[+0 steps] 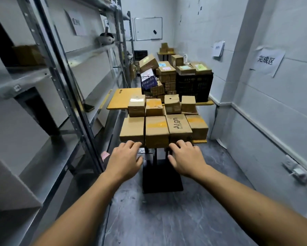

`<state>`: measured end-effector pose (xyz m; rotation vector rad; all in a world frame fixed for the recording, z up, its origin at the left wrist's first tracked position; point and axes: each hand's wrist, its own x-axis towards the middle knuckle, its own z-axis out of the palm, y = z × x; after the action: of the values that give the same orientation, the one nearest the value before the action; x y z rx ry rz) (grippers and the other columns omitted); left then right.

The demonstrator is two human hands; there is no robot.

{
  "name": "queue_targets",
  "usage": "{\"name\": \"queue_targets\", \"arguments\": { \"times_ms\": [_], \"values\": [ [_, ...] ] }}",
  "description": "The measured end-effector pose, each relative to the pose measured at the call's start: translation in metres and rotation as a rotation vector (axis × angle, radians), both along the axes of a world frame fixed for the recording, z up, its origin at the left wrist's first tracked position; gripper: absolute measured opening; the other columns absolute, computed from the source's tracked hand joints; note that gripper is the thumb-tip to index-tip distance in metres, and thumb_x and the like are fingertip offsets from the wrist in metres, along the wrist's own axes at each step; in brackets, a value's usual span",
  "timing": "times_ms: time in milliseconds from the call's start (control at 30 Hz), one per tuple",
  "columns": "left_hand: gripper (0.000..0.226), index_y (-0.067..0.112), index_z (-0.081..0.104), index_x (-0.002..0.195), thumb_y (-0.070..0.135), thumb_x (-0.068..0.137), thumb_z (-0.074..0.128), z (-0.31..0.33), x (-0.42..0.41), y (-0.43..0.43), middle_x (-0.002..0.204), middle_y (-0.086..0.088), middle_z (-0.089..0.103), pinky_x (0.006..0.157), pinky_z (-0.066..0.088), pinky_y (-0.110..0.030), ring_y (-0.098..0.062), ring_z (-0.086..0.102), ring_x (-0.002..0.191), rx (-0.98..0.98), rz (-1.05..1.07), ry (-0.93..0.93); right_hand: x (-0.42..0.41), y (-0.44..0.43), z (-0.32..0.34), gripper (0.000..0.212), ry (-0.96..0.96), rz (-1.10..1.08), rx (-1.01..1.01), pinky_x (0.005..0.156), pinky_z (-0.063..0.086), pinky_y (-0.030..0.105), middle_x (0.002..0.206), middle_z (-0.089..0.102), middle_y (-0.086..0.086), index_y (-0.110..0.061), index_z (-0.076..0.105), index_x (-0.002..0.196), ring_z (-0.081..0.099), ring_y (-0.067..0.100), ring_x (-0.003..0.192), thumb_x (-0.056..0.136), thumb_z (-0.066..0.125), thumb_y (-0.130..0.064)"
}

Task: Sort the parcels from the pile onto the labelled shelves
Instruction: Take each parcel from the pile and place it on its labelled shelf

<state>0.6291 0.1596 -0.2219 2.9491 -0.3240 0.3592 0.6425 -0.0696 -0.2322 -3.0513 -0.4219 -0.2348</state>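
Parcels (157, 130), two rows of four; left hand (124, 160), right hand (186, 158).

Small orange-topped table (199, 141) on a black pedestal base (162, 176), standing on the grey mottled floor (167, 219), is carrying four brown cardboard boxes (156, 130) in a front row, one box printed "Align" (179, 126), with four smaller cardboard boxes (172, 103) sitting just behind. A second orange table (120, 98) beyond is bearing a black plastic crate (193, 86) and a wire basket (149, 82).

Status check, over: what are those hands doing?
Left hand, right hand open, empty. Either side of front middle box on small table. Nothing blocking.
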Motion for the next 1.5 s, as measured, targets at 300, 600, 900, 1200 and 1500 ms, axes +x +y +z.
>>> {"name": "queue_targets", "arguments": {
  "times_ms": [300, 600, 900, 1200, 1500],
  "values": [
    [0.050, 0.029, 0.039, 0.142, 0.044, 0.095, 0.048, -0.006, 0.096, -0.033, 0.136, 0.005, 0.050, 0.101, 0.040, -0.034, -0.016, 0.045, 0.122, -0.032, -0.135, 0.037, 0.084, -0.032, -0.011, 0.043, 0.027, -0.120, 0.067, 0.092, 0.044, 0.045, 0.130, 0.053, 0.006, -0.025, 0.048, 0.135, 0.052, 0.033, 0.118, 0.099, 0.044, -0.048],
    [0.051, 0.030, 0.039, 0.143, 0.044, 0.095, 0.051, -0.004, 0.237, -0.101, 0.139, 0.005, 0.048, 0.100, 0.041, -0.032, -0.016, 0.045, 0.123, -0.015, -0.162, 0.058, 0.221, -0.095, -0.024, 0.045, 0.029, -0.161, 0.058, 0.093, 0.044, 0.045, 0.129, 0.054, 0.004, -0.026, 0.048, 0.137, 0.051, 0.033, 0.119, 0.097, 0.045, -0.047],
    [0.050, 0.029, 0.040, 0.142, 0.046, 0.096, 0.046, -0.016, 0.381, -0.191, 0.137, 0.005, 0.049, 0.099, 0.041, -0.036, -0.018, 0.046, 0.122, 0.003, -0.115, 0.050, 0.358, -0.179, -0.017, 0.046, 0.025, -0.171, -0.006, 0.093, 0.043, 0.044, 0.131, 0.052, 0.008, -0.023, 0.047, 0.138, 0.050, 0.035, 0.121, 0.099, 0.044, -0.048],
    [0.052, 0.027, 0.040, 0.143, 0.044, 0.094, 0.048, -0.045, 0.471, -0.219, 0.139, 0.001, 0.049, 0.103, 0.041, -0.038, -0.020, 0.046, 0.124, 0.012, -0.144, 0.116, 0.446, -0.200, -0.051, 0.045, 0.182, -0.153, -0.010, 0.093, 0.043, 0.046, 0.130, 0.051, 0.009, -0.022, 0.045, 0.138, 0.049, 0.034, 0.118, 0.100, 0.042, -0.048],
    [0.050, 0.029, 0.037, 0.143, 0.045, 0.096, 0.045, -0.046, 0.574, -0.232, 0.139, 0.003, 0.048, 0.106, 0.038, -0.038, -0.019, 0.043, 0.126, -0.048, -0.215, 0.088, 0.537, -0.198, -0.054, 0.047, 0.186, -0.254, 0.031, 0.094, 0.047, 0.047, 0.131, 0.051, 0.008, -0.024, 0.044, 0.140, 0.051, 0.033, 0.117, 0.100, 0.043, -0.048]
  ]
}}
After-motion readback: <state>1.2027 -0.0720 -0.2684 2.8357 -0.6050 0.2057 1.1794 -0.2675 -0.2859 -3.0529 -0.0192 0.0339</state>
